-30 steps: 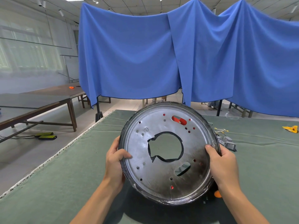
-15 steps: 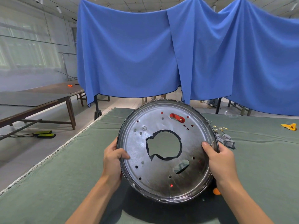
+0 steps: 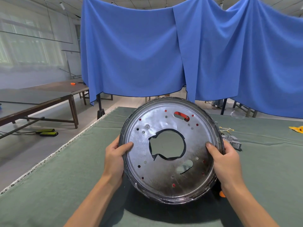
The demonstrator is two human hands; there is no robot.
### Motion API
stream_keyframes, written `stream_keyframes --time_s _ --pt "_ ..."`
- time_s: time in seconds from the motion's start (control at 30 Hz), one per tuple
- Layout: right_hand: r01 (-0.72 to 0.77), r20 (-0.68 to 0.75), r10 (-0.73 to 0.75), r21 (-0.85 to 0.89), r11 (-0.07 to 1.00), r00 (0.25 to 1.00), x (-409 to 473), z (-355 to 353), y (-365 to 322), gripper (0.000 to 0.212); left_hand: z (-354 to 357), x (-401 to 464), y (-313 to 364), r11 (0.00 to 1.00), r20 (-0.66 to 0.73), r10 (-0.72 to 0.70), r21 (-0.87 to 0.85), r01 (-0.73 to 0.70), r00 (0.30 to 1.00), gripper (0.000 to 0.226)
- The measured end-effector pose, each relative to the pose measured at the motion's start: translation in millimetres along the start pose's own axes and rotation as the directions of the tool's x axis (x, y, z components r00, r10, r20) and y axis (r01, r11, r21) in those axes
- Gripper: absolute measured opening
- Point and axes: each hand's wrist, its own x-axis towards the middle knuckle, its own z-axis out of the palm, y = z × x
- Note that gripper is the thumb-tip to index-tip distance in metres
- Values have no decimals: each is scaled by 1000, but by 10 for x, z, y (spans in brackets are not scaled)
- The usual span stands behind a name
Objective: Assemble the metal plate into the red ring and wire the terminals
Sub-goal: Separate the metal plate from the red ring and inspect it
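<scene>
The left hand (image 3: 114, 158) grips the left rim of the round, perforated, silver-grey metal plate (image 3: 170, 149), thumb laid flat across its face and fingers hidden behind. The right hand (image 3: 225, 163) does the same on the right rim, thumb on the face. Both hands clamp the plate from opposite sides, forearms reaching up from below with wrists nearly straight.

The plate is held up off the green felt-covered table (image 3: 49, 185), tilted with its face toward the camera and its top edge leaning away. Red shows through its slot and small holes, so the red ring (image 3: 179, 115) probably sits behind it, though how it is seated is hidden.

The plate looks stiff, thin-sheeted and moderately light; its sheen suggests a slick surface, and the jagged central cutout looks sharp. Opposite rim points seem the safest hold.

Right of the plate, grey terminal blocks with yellow wires (image 3: 231, 141) lie on the table.
</scene>
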Motion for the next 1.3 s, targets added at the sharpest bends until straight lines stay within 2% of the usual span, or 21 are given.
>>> stream_keyframes --time_s 0.2,0.3,0.43,0.57,0.67,0.7,0.77,0.83,0.9,0.97,1.03,1.1,1.17,1.23,1.3 --pt "-2 17 2 -8 1000 1000 -3 -2 26 21 3 -11 27 999 4 -17 40 17 1000 43" --pt "-12 18 12 -8 1000 1000 -5 -2 30 26 13 -19 30 999 31 -27 32 26 999 38" --pt "-35 1 35 -18 999 999 6 -1 46 23 29 -26 41 1000 51 -14 -1 14 999 38" --pt "26 -35 -32 -150 988 999 14 -19 61 20 30 -18 41 999 17 -17 -37 18 1000 28" --pt "53 -66 -77 -310 949 995 42 -55 114 36 32 -1 12 999 8 -41 -8 41 999 37" --pt "50 -64 -77 -349 936 995 39 -60 109 35 28 13 1 999 19 -50 11 50 999 40" --pt "28 -48 -53 -424 905 997 49 -64 89 7 13 51 -36 994 37 -86 70 83 996 53" --pt "6 -41 -35 -563 826 999 42 -47 55 28 3 76 -82 983 8 -133 125 131 991 60" --pt "128 -1 -179 -695 708 984 63 -16 -27 36 14 83 -113 973 -59 -185 130 191 981 59" --pt "297 96 -354 -764 572 930 65 76 -182 28 29 76 -123 966 -111 -223 110 235 968 57" --pt "430 245 -410 -781 453 878 52 209 -334 14 33 68 -128 964 -135 -240 87 252 961 57" --pt "497 382 -328 -752 433 864 -6 373 -436 13 35 58 -133 963 -145 -246 75 259 958 56" --pt "501 462 -201 -747 437 864 -101 550 -488 20 49 23 -124 965 -146 -242 66 254 959 52" --pt "449 481 -58 -758 474 875 -179 738 -481 32 70 -33 -112 970 -154 -222 62 233 963 52" --pt "327 446 96 -771 547 890 -238 909 -444 44 83 -80 -118 976 -148 -200 60 210 969 49"
